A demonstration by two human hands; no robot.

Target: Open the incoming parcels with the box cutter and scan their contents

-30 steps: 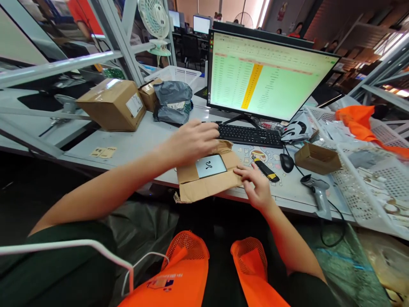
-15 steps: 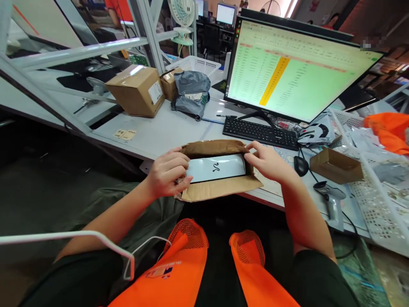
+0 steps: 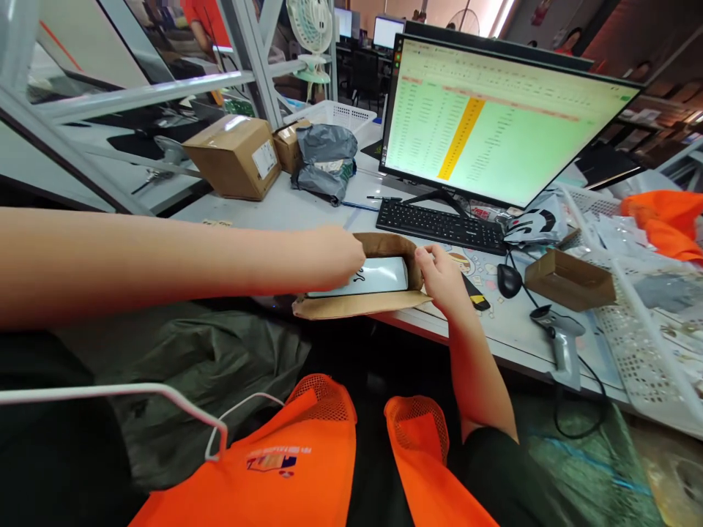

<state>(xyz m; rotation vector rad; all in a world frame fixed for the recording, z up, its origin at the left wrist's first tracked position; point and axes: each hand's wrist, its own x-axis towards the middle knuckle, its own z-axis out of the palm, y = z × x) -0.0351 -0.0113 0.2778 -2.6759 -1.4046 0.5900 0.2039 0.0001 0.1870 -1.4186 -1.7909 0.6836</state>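
An open brown cardboard box sits at the near edge of the white desk. Inside it lies a flat white package with a small black squiggle mark. My left hand reaches across from the left, fingers curled into the box over the white package's left part. My right hand grips the box's right end, thumb over the flap and fingers closed on the cardboard.
A keyboard and monitor stand behind the box. Right of it lie a utility knife, mouse, barcode scanner and small open carton. Sealed boxes and grey bags sit back left.
My left arm has swung up and across from the left, its hand now over the package's left part instead of its end. My right hand dropped to the box's right flap.
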